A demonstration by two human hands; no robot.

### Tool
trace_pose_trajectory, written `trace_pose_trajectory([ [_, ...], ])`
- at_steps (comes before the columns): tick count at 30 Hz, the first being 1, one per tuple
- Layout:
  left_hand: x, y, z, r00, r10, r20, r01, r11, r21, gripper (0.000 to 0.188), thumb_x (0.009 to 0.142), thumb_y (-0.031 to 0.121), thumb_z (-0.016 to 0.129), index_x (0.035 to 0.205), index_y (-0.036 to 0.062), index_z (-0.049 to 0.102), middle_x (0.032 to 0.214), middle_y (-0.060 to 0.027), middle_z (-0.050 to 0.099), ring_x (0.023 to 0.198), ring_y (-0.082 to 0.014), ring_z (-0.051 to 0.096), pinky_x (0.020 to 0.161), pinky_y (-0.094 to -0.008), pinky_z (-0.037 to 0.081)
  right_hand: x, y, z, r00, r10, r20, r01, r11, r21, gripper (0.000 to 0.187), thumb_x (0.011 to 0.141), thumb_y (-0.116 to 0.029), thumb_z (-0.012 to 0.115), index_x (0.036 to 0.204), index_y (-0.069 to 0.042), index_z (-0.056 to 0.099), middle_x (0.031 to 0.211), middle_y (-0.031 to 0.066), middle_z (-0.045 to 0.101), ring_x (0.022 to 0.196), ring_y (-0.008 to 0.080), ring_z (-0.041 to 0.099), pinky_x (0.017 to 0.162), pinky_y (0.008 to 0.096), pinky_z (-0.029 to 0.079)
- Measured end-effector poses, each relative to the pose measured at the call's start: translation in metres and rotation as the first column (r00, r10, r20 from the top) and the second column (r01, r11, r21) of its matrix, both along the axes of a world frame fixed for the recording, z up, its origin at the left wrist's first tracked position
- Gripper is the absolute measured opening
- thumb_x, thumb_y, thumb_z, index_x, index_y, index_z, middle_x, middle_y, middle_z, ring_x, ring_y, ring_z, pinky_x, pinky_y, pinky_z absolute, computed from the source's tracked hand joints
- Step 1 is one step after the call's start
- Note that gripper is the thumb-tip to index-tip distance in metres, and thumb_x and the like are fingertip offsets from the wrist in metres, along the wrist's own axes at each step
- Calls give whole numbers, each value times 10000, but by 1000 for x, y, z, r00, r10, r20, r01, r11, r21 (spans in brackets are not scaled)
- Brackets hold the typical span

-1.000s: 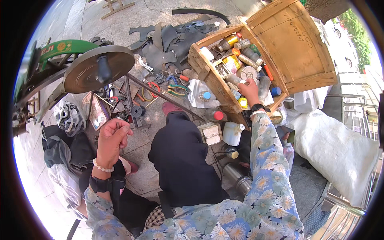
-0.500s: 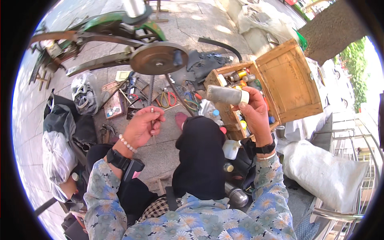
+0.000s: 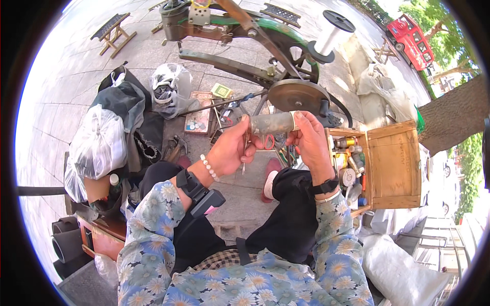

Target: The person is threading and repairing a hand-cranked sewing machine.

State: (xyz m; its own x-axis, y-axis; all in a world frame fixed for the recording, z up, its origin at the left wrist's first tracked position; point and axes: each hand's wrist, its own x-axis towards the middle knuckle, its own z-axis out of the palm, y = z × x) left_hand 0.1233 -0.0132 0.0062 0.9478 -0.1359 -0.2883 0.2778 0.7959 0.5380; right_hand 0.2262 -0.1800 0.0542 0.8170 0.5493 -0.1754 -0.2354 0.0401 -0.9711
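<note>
In front of my lap, my right hand grips the pale cap end of a small, cloudy grey bottle, held level on its side. My left hand is closed around a thin rod-like tool, whose kind I cannot make out. The left thumb and fingertips meet the other end of the bottle, so both hands have it between them. Just beyond the bottle is the round metal wheel of a green hand-cranked machine.
On my right an open wooden box holds bottles, tubes and spools. To the left lie bags and a tray of small parts. Pliers and scissors are scattered on the paving beyond my feet. A white sack lies at lower right.
My right hand has brought the bottle away from above the wooden box toward my left hand, which has come up to its other end. The view has swung to the right.
</note>
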Motion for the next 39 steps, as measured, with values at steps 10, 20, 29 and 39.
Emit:
trace_pose_trajectory([
  [10, -12, 29, -1, 997, -8, -81, 17, 994, 105, 428, 900, 534, 362, 963, 136, 506, 673, -16, 523, 464, -82, 341, 407, -220, 272, -6, 33, -18, 994, -43, 100, 53, 994, -99, 327, 841, -374, 589, 830, -49, 555, 653, 0, 526, 471, 54, 464, 422, 179, 337],
  [20, -11, 28, -2, 980, -94, -176, 102, 994, 37, 403, 907, 508, 365, 963, 133, 502, 656, -26, 505, 449, -78, 319, 407, -216, 269, -8, 31, -21, 986, -34, 164, 44, 997, -61, 338, 874, -380, 535, 888, -45, 581, 696, 14, 578, 503, 55, 482, 458, 189, 397],
  [29, -12, 25, -7, 971, -193, -139, 190, 981, -35, 445, 909, 529, 321, 1012, 134, 499, 658, -41, 524, 452, -95, 340, 410, -229, 277, -9, 30, -19, 989, -84, 126, 91, 994, -54, 312, 828, -327, 628, 835, -21, 567, 657, -11, 528, 484, 30, 427, 429, 178, 327],
  [39, -11, 14, -6, 971, -195, -139, 199, 980, 12, 408, 903, 512, 373, 1019, 143, 501, 668, -39, 531, 454, -87, 350, 410, -207, 276, -7, 27, -24, 988, -117, 103, 130, 983, -128, 431, 763, -436, 675, 760, -22, 555, 589, 7, 502, 436, 44, 417, 393, 181, 327],
])
